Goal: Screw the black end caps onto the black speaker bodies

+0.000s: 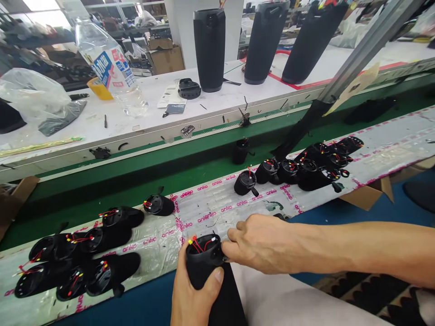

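A black cylindrical speaker housing (228, 301) leans towards me, its open end up, with red wires and small yellow, red and white connectors (200, 245) sticking out. My left hand (193, 294) is wrapped round its upper part, the thumb on the near side. Against the right side of the rim, the fingers of my right hand (246, 244) are pinched together. Whatever they hold there is hidden behind the knuckles. Similar housings lie on the bench, a single one (159, 204) at left and another (245, 182) ahead of me.
More housings lie grouped at left (115, 271) and right (316, 176) on the taped bench (210, 208). On the white shelf (152, 122) stand a plastic bottle (112, 68), a black ring part (189, 88) and upright speakers (210, 50). A metal post (370, 50) slants at right.
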Demonstrator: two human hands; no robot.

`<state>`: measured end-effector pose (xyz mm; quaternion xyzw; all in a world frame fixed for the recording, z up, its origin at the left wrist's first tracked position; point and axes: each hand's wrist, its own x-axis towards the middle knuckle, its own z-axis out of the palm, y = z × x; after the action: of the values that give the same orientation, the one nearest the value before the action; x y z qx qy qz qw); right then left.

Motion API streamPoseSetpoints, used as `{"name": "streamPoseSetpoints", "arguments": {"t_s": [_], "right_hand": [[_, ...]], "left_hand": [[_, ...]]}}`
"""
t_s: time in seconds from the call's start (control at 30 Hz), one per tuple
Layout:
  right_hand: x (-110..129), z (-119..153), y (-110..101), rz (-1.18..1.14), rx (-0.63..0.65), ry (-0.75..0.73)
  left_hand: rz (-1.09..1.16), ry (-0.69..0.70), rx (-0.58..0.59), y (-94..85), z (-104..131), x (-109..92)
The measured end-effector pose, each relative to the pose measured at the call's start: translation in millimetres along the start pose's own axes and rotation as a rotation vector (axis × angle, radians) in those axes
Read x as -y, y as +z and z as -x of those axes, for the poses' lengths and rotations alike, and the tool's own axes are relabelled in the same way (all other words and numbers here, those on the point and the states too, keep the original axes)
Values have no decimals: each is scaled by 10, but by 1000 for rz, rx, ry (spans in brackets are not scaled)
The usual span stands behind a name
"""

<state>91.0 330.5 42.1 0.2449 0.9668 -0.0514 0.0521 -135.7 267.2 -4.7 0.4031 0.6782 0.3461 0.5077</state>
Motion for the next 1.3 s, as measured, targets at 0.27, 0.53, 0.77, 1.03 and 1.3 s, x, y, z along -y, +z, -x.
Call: {"name": "streamPoseSetpoints", "arguments": {"t_s": [0.27,0.53,0.77,1.03,1.3], "right_hand": [[44,-13,-116,85,23,7],[-22,-93,85,-2,-35,14],[-123,-52,286,-255,-194,100],[104,-4,111,-497,-131,388],[382,-166,85,-356,-177,287]], "left_hand": [[-81,32,-17,-15,-40,84],[239,-65,146,-77,-182,127],[465,-165,174,-6,-222,147],[399,-144,-51,-97,-97,142],[163,-26,-222,-206,-99,294]]}}
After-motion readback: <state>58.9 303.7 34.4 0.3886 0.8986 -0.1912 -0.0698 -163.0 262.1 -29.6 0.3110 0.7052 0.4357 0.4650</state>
